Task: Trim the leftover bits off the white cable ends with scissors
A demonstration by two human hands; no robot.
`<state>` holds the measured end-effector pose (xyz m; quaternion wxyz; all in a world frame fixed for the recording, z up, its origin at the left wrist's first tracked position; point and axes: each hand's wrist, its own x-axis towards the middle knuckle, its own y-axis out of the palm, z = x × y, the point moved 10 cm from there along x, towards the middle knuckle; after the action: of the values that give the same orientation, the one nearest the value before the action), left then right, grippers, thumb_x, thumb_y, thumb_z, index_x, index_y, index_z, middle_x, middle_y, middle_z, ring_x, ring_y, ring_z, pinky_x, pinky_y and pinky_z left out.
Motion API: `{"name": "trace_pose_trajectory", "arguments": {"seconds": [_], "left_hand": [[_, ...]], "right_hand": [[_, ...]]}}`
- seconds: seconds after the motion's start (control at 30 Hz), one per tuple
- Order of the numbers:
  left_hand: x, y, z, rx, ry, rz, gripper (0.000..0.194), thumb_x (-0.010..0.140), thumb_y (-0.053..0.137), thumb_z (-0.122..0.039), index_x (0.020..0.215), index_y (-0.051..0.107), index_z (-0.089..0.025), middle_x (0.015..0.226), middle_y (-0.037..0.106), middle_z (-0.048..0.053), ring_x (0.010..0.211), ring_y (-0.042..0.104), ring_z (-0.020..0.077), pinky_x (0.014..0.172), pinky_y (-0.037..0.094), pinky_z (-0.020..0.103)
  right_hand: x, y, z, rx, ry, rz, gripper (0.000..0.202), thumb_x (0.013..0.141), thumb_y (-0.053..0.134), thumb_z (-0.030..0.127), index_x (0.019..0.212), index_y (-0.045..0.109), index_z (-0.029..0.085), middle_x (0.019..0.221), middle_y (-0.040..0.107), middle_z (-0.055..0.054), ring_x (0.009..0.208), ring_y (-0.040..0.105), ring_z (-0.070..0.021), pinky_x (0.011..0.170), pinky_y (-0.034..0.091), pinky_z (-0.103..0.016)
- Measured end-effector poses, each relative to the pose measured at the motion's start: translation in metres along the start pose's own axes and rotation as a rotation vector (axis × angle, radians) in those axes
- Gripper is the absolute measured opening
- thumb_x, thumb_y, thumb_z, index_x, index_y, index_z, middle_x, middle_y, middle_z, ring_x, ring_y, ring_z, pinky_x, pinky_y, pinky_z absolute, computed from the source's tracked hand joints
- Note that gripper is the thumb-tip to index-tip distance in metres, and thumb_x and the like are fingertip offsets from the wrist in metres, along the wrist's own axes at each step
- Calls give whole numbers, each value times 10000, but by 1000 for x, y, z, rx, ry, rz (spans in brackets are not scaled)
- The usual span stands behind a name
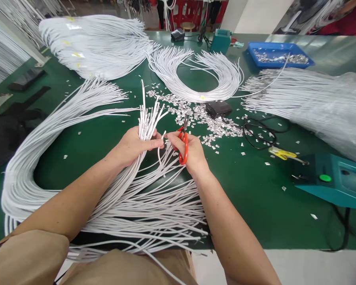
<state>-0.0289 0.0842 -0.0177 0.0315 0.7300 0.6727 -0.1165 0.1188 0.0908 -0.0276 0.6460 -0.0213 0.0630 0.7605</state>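
My left hand (pixel 135 146) is closed round a bunch of white cables (pixel 148 122), whose cut ends point up and away from me. Its thumb and fingertips also pinch one separate cable end near the right hand. In my right hand (pixel 192 152) are scissors with red-orange handles (pixel 183 148), their dark blades pointing away. The right fingertips come close to that single cable end; whether they touch it I cannot tell. A long bundle of white cables (pixel 20 170) curves round from the left, and many loose ends fan out beneath both hands.
Small pale scraps (pixel 195 114) are strewn over the green table (pixel 243 198) around a black block (pixel 218 108). Behind lie coiled cables (pixel 195 93) and a blue tray (pixel 280 65). Bagged cables (pixel 320 99), yellow-handled pliers (pixel 284 153) and a teal machine (pixel 335 178) stand right.
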Motion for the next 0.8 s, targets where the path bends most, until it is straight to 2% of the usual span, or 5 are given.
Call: {"name": "trace_pose_trajectory", "arguments": {"seconds": [0.13,0.27,0.53,0.7,0.8], "left_hand": [[1,-8,-1,85,33,-64,288,593,825,-319,746,631,-171,771,694,28,722,638,185,620,454,279],[-1,-13,-8,222,101,-117,244,623,804,-332,749,662,-180,798,701,22,743,628,184,685,466,299],[-5,-14,-20,403,140,-148,219,652,787,-349,757,688,-185,815,715,22,800,646,212,734,476,312],[-4,-17,-16,364,126,-165,234,639,795,-357,765,695,-188,846,727,28,827,656,229,777,487,338],[-3,-16,-11,288,95,-136,251,631,806,-371,767,698,-190,811,728,25,795,664,225,784,493,351]], "right_hand": [[3,-6,1,-565,-98,-27,174,748,654,337,659,627,190,774,671,-16,671,545,-141,632,392,-284],[3,4,2,-870,-181,27,233,788,615,325,605,556,194,771,638,-31,680,535,-150,581,327,-272],[0,5,8,-1076,-238,13,252,850,563,316,634,596,191,758,632,-54,714,552,-174,577,291,-287],[0,6,7,-1106,-264,4,232,855,585,307,655,608,193,774,646,-59,759,575,-182,604,326,-285],[1,6,6,-1091,-273,8,221,854,586,303,666,609,190,785,646,-58,766,574,-183,602,323,-286]]}}
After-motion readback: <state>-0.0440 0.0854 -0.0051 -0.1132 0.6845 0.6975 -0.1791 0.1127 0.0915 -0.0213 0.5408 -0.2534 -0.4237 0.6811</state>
